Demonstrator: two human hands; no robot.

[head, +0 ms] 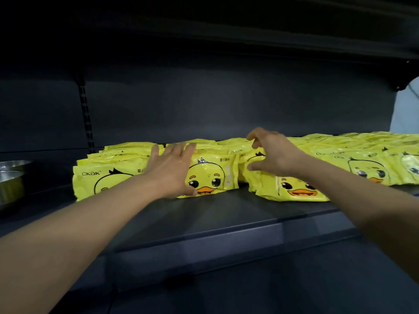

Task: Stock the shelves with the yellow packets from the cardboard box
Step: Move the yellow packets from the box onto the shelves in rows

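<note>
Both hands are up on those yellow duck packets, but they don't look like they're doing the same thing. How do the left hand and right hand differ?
The left hand lies flat, fingers straight and spread, over the left stack of yellow packets. The right hand is arched, fingers curled clawlike over the neighbouring stack, thumb at its side. The left hand sits lower and nearer; the right hand reaches higher and further back. Both are bare and reach onto the same dark shelf.

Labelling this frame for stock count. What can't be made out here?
- Cardboard box: not in the head view.
- Packets behind the front row: hidden by it, uncountable.
- Right hand: fingers curled above the packets; contact unclear.
- Left hand covers part of a packet front.
- Metal bowls: cut off by the left edge.
- Small packet print: too small to read.
</note>
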